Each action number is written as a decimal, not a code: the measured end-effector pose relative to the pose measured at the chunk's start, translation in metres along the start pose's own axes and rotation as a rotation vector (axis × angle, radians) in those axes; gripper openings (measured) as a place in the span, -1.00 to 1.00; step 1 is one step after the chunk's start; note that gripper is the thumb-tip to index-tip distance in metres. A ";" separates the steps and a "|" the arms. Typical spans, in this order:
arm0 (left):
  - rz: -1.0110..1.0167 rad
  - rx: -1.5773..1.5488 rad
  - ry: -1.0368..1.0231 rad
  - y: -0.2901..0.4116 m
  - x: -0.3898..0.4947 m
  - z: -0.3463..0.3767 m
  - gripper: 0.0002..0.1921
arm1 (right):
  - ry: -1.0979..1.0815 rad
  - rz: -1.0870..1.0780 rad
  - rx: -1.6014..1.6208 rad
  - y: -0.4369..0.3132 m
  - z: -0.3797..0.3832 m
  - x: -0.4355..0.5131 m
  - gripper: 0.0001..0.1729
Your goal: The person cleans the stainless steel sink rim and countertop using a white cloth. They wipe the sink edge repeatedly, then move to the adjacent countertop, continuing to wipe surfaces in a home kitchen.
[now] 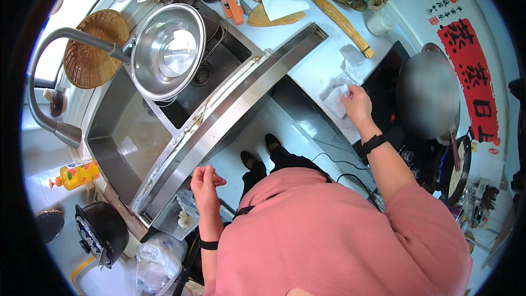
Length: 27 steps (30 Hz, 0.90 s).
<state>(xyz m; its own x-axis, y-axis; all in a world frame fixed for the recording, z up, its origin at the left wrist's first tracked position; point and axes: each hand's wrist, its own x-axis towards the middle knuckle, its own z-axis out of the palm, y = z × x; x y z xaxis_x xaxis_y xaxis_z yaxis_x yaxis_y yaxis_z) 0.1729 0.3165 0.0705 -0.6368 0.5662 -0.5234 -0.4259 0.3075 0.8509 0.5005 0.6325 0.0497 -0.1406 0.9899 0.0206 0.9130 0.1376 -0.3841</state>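
Note:
My right hand (356, 106) is over the white counter (316, 63), its fingertips pinching the edge of a crumpled whitish paper towel (336, 93). Another crumpled piece of paper towel (352, 61) lies just beyond it. My left hand (205, 185) hovers in front of the sink's steel edge, fingers curled in, with nothing visible in it. To the right of my right hand, a domed metal lid (427, 94) covers a pan on the black cooktop (376, 76). A flat pan (465, 152) holding a pale flatbread (457, 172) sits over a blue flame.
Steel basins (144, 49) rest across the double sink (135, 148) under an arched faucet (39, 102). Farther back are a wicker basket (94, 49), an orange-handled tool (232, 6) and a bamboo-strip bundle (341, 22). A dark pot (109, 230) stands lower left; cables (341, 160) hang below the cooktop.

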 end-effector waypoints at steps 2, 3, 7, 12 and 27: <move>0.025 0.011 -0.051 0.004 0.001 0.011 -0.83 | 0.017 -0.050 0.033 -0.014 -0.007 -0.012 -0.74; 0.034 0.025 -0.088 0.007 0.003 0.017 -0.83 | 0.036 -0.073 0.107 -0.016 -0.011 -0.015 -0.74; 0.026 0.067 -0.270 0.017 0.009 0.041 -0.84 | 0.064 -0.170 0.453 -0.023 -0.021 -0.025 -0.70; -0.192 -0.100 -0.630 0.034 0.017 0.107 -0.45 | 0.019 -0.312 0.532 -0.071 -0.018 -0.059 -0.70; -0.029 -0.067 -0.434 -0.002 0.051 0.163 -0.79 | 0.088 -0.087 -0.299 0.015 -0.008 0.083 -0.54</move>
<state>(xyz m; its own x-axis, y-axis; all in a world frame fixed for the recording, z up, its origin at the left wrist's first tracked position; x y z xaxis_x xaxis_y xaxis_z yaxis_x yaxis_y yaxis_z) 0.2458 0.4695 0.0493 -0.3012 0.8314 -0.4669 -0.4896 0.2854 0.8239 0.5053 0.7170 0.0535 -0.2015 0.9713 0.1263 0.9729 0.2134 -0.0894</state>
